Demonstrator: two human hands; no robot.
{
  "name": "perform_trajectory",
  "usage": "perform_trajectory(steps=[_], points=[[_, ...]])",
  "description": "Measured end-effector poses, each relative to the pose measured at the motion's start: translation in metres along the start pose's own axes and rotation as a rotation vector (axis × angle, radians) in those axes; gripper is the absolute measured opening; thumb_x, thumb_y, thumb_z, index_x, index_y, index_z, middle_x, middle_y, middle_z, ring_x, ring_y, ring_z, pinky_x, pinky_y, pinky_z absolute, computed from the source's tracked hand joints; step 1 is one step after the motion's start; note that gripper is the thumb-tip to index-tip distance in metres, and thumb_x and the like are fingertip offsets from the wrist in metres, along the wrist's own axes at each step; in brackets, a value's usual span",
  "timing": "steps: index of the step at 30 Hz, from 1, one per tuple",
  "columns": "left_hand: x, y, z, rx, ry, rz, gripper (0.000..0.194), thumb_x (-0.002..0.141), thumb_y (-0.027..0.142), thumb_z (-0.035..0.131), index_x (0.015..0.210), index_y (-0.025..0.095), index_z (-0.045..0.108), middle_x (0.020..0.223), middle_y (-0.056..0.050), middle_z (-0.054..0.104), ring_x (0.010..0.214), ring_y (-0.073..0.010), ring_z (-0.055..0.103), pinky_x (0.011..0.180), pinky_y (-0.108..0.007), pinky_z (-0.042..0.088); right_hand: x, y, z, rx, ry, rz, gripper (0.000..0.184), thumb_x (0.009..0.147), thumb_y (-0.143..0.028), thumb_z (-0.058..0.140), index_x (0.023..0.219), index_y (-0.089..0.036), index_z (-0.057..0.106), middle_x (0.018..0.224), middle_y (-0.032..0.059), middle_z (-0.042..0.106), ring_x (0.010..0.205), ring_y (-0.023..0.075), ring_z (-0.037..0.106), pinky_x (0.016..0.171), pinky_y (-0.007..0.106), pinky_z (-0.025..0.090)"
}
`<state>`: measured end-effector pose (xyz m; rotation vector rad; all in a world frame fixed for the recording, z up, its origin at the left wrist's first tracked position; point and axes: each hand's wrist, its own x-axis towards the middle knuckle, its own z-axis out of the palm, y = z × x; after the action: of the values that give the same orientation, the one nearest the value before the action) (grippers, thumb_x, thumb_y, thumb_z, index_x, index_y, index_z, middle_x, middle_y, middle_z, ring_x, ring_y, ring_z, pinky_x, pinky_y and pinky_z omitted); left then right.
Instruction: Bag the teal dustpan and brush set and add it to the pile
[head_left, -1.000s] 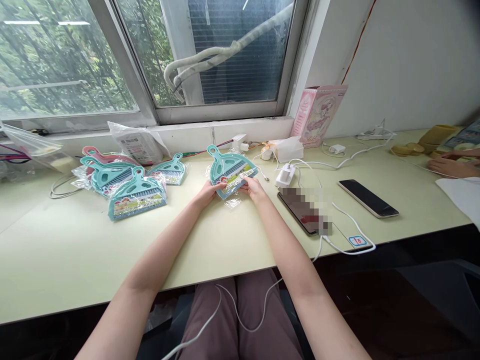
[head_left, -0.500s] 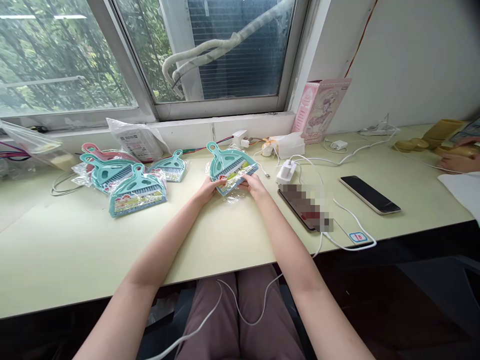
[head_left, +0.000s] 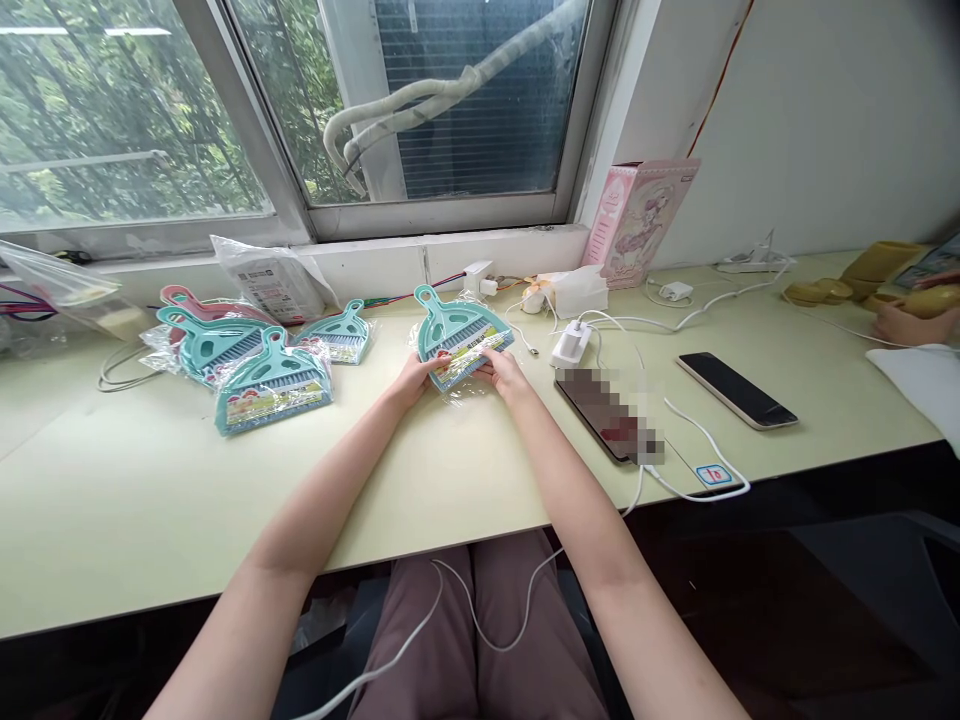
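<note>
A teal mini dustpan-and-brush set in a clear plastic bag (head_left: 456, 338) lies on the pale green table (head_left: 150, 500) in front of me. My left hand (head_left: 411, 378) grips its near left corner. My right hand (head_left: 504, 371) pinches its near right edge. Both arms reach straight forward across the table. To the left lies a pile of similar bagged sets (head_left: 255, 372), teal ones over a pink one.
Two phones (head_left: 726, 389) and white chargers with cables (head_left: 571, 345) lie to the right. A pink box (head_left: 637, 215) stands by the window. Another person's hand (head_left: 904, 322) is at the far right edge. Plastic bags (head_left: 274, 280) rest on the sill.
The view tilted slightly. My hands stay on the bagged set, which has shifted a little nearer on the table.
</note>
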<state>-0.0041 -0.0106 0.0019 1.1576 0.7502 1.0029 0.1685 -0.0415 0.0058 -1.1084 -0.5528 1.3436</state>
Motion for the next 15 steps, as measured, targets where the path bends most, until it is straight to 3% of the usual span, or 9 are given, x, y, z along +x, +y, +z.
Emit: perform_trajectory(steps=[15], points=[[0.0028,-0.0033,-0.0034,0.009,0.007,0.011,0.044,0.06,0.023,0.084,0.098,0.013,0.068,0.097,-0.01,0.073,0.086,-0.0223,0.069,0.078,-0.03,0.055,0.0007,-0.0005,-0.0001,0.01,-0.014,-0.006,0.01,0.085,-0.014,0.06,0.094,-0.013,0.061,0.065,0.0014,0.069,0.059,0.0148,0.068,0.061,0.028,0.06]])
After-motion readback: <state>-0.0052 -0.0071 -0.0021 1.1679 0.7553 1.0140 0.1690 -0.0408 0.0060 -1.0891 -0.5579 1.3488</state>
